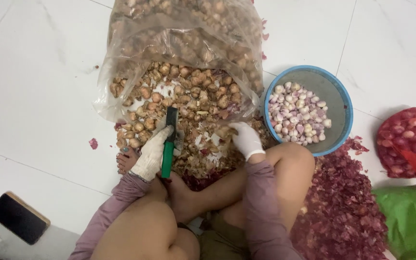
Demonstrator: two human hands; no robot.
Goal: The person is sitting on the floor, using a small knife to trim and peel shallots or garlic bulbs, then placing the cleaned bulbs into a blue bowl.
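A white tiled floor carries everything: a clear plastic bag spilling unpeeled shallots, a blue-rimmed basin of peeled bulbs, a heap of purple skins, a red mesh sack, a green bag and a dark phone.

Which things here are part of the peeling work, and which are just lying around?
In use: left hand on the knife; right hand in the unpeeled shallots; plastic bag; bowl of peeled shallots; peel heap.

Lying about: phone; red net sack; green bag.
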